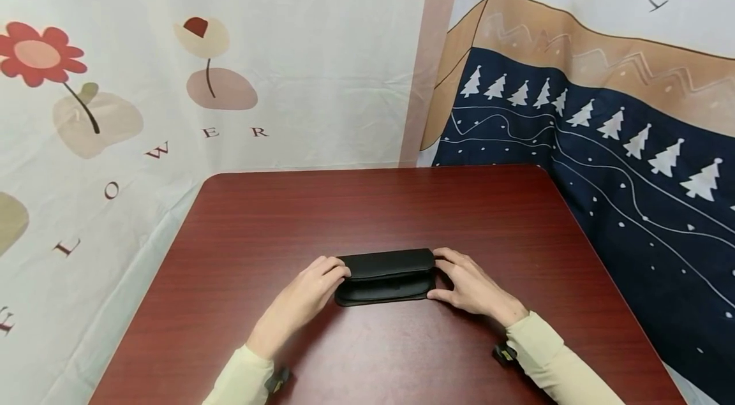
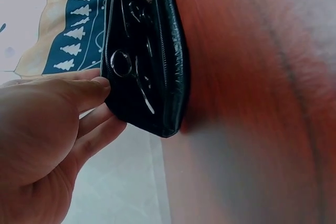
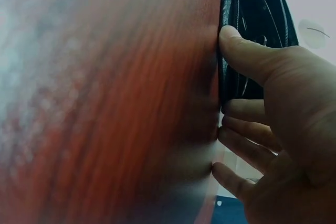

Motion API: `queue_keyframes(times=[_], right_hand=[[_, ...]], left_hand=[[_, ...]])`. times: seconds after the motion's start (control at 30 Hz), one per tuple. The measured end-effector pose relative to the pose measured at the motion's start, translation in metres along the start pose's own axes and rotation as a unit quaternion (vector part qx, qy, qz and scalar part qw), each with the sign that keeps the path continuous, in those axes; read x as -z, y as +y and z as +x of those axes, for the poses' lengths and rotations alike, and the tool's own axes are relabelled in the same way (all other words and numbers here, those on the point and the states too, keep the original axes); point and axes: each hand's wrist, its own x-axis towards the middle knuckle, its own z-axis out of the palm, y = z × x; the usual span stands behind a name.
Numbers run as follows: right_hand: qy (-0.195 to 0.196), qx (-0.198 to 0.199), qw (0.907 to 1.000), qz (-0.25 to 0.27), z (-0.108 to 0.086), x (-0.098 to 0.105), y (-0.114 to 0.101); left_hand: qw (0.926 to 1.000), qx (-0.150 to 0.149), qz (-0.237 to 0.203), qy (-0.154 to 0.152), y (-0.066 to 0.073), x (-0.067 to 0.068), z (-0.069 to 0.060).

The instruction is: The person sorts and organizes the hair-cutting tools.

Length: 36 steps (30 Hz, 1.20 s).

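Note:
A black zippered case [image 1: 385,265] lies on the table, its upper flap lifted partway from its lower half. My left hand [image 1: 314,287] pinches the flap's left end between thumb and fingers [image 2: 97,85]. At the right end, my right hand [image 1: 471,280] holds the case, thumb on the lower half's front edge [image 3: 229,32] and fingers by the far corner. Shiny metal tools [image 2: 142,82] show inside the case in the left wrist view, one with a ring-shaped handle [image 2: 121,63]. Their exact kind is hard to tell.
The reddish-brown wooden table [image 1: 258,213] stretches around the case. Behind it hangs a white curtain with flower prints [image 1: 321,41]; a navy and tan tree-patterned cloth [image 1: 603,150] hangs at the right. Both wrists carry small black devices [image 1: 505,354].

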Motion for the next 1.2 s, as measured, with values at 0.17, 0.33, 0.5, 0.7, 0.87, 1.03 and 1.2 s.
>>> queue_keyframes(times=[0.17, 0.33, 0.5, 0.7, 0.87, 1.03, 1.2], right_hand=[[0.010, 0.008, 0.9999, -0.009, -0.001, -0.001, 0.001], [0.011, 0.002, 0.9999, -0.008, -0.001, 0.000, 0.002], [0.011, 0.000, 0.9999, -0.012, -0.001, -0.001, 0.002], [0.010, -0.003, 0.9999, -0.008, -0.001, -0.003, 0.003], [0.013, -0.001, 0.9999, -0.009, 0.000, -0.003, 0.003], [0.013, 0.000, 0.9999, -0.006, 0.000, -0.003, 0.002], [0.014, -0.003, 0.9999, -0.006, 0.001, -0.003, 0.002]], left_hand=[[1.0000, -0.006, 0.004, -0.004, 0.002, -0.003, -0.004], [0.9999, -0.007, 0.001, -0.015, 0.005, -0.008, -0.009], [0.9993, -0.006, 0.014, -0.035, 0.007, -0.012, -0.015], [0.9985, 0.007, 0.022, -0.050, 0.011, -0.014, -0.018], [0.9976, 0.025, 0.024, -0.061, 0.013, -0.014, -0.018], [0.9974, 0.026, 0.033, -0.058, 0.014, -0.014, -0.017], [0.9978, 0.019, 0.035, -0.053, 0.013, -0.014, -0.016]])
